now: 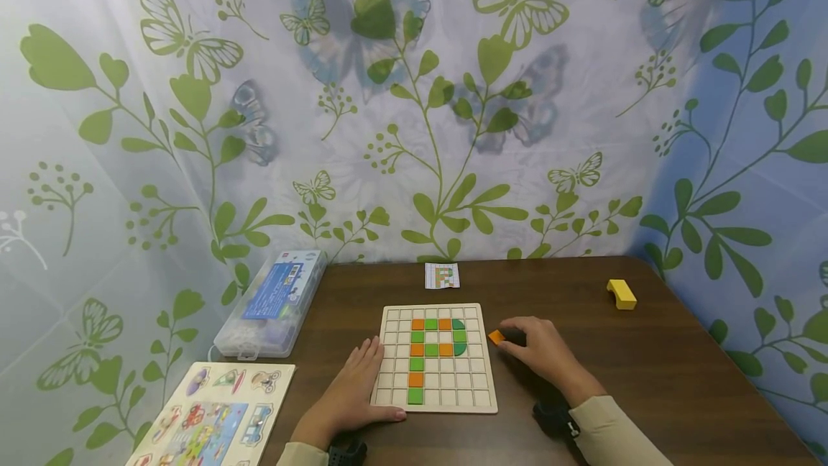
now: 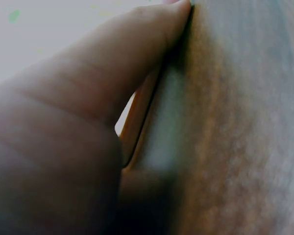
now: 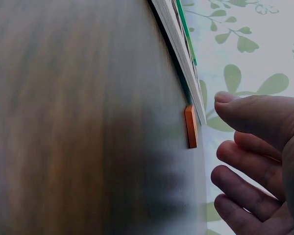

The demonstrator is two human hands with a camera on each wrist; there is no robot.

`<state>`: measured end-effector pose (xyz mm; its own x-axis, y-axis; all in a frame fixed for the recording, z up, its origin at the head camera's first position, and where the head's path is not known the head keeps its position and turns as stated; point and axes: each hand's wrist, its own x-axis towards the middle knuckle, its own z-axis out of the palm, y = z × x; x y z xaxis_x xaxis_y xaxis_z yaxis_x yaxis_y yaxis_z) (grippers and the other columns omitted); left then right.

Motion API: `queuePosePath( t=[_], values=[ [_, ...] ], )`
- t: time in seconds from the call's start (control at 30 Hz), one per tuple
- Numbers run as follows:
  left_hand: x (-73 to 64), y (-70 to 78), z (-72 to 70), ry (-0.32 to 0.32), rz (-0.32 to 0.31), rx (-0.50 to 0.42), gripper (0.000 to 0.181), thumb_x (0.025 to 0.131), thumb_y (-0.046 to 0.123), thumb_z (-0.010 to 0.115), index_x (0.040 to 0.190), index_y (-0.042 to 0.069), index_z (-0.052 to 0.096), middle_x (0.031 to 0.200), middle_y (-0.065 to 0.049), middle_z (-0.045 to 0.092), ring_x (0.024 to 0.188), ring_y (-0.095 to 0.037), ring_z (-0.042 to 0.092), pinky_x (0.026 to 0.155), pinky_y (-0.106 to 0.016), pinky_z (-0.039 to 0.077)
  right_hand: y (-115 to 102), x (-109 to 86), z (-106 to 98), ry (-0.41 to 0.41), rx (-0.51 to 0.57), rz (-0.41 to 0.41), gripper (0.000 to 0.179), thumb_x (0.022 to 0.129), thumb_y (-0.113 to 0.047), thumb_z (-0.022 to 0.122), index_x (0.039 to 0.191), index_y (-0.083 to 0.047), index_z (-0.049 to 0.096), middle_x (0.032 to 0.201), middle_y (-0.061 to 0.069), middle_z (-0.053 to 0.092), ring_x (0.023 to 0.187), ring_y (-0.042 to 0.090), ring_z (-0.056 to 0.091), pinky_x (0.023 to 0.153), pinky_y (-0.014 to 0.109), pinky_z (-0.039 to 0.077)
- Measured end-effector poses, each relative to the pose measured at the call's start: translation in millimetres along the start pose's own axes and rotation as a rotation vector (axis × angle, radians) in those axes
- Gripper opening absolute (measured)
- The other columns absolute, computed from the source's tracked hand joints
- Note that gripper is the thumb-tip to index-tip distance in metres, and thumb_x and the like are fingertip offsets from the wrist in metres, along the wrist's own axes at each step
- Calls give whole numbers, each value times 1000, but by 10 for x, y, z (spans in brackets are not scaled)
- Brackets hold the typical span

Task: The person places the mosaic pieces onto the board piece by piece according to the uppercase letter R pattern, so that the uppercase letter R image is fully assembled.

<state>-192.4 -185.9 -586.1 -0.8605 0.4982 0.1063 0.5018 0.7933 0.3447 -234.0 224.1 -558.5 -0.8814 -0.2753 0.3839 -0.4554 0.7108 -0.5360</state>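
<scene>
A square wooden grid board (image 1: 464,380) lies on the table. Orange and green tiles (image 1: 415,364) on it form a letter P, with curved dark green pieces (image 1: 460,349) at its right corners. My left hand (image 1: 346,398) rests at the board's lower left corner, fingers along the left side and thumb by the front edge. In the left wrist view the thumb (image 2: 132,49) lies along that edge. Just right of the board, an orange tile (image 1: 496,337) lies on the table beside my right hand (image 1: 546,351). The right wrist view shows its fingers (image 3: 250,188) loosely bent, apart from the tile (image 3: 190,127).
Behind the board lies a small pattern card (image 1: 442,276). A yellow arched block (image 1: 622,294) stands at the far right. To the left are a clear plastic case (image 1: 294,322) and a picture puzzle board (image 1: 274,380). A patterned cloth (image 1: 414,128) hangs behind the table.
</scene>
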Motion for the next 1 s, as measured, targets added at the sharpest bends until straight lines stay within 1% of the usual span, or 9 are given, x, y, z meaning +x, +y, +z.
queuePosePath(
  t=[0.17, 0.3, 0.47, 0.57, 0.63, 0.77, 0.87, 1.0],
  values=[
    [-3, 5, 3, 3, 3, 6, 133, 78, 90, 61, 164, -5, 25, 170, -22, 21, 158, -36, 14, 126, -53, 14, -13, 37, 45, -19, -3, 1, 35, 86, -16, 91, 116, -3, 79, 115, 8, 75, 108, 32, 70, 94, 54, 57],
    [-5, 15, -8, 4, 2, 0, 133, 79, 90, 62, 164, -5, 25, 170, -22, 21, 158, -36, 14, 126, -53, 14, -32, 66, 71, -38, -17, 25, 35, 85, -14, 91, 116, -2, 79, 114, 8, 75, 107, 31, 70, 94, 53, 57],
    [-3, 31, -26, 1, -1, -3, 133, 79, 89, 63, 164, -5, 25, 170, -22, 21, 157, -37, 15, 126, -54, 14, -83, 98, 103, -63, -51, 62, 35, 86, -14, 90, 117, -2, 79, 116, 10, 75, 110, 32, 70, 96, 53, 56],
    [-2, 36, -31, -4, -3, 1, 133, 79, 90, 62, 164, -5, 24, 170, -23, 21, 157, -38, 14, 126, -54, 14, -111, 114, 126, -66, -67, 73, 34, 86, -13, 90, 116, -3, 79, 116, 10, 74, 111, 33, 69, 96, 53, 56],
    [-3, 35, -32, -6, -3, 3, 133, 79, 90, 62, 164, -5, 24, 170, -23, 21, 157, -38, 14, 126, -54, 14, -126, 122, 142, -64, -71, 74, 31, 85, -12, 91, 113, -4, 80, 114, 9, 75, 108, 33, 69, 94, 53, 57],
    [-4, 33, -29, -5, -1, 8, 134, 79, 90, 62, 164, -6, 24, 170, -23, 21, 157, -38, 14, 126, -54, 14, -145, 143, 168, -50, -71, 62, 24, 83, -6, 90, 105, -5, 81, 104, 6, 75, 96, 27, 70, 85, 48, 60],
    [-4, 33, -29, -4, -2, 7, 134, 79, 90, 62, 164, -6, 24, 170, -23, 21, 157, -37, 14, 126, -54, 14, -149, 154, 182, -40, -66, 69, 20, 83, 0, 89, 101, -5, 81, 98, 4, 75, 88, 23, 70, 79, 44, 60],
    [-2, 38, -37, -5, -4, 8, 133, 79, 89, 63, 164, -6, 25, 170, -22, 21, 157, -37, 15, 126, -54, 14, -150, 156, 187, -30, -62, 82, 21, 82, 5, 86, 100, -4, 80, 96, 4, 74, 87, 22, 69, 79, 44, 60]
  ],
)
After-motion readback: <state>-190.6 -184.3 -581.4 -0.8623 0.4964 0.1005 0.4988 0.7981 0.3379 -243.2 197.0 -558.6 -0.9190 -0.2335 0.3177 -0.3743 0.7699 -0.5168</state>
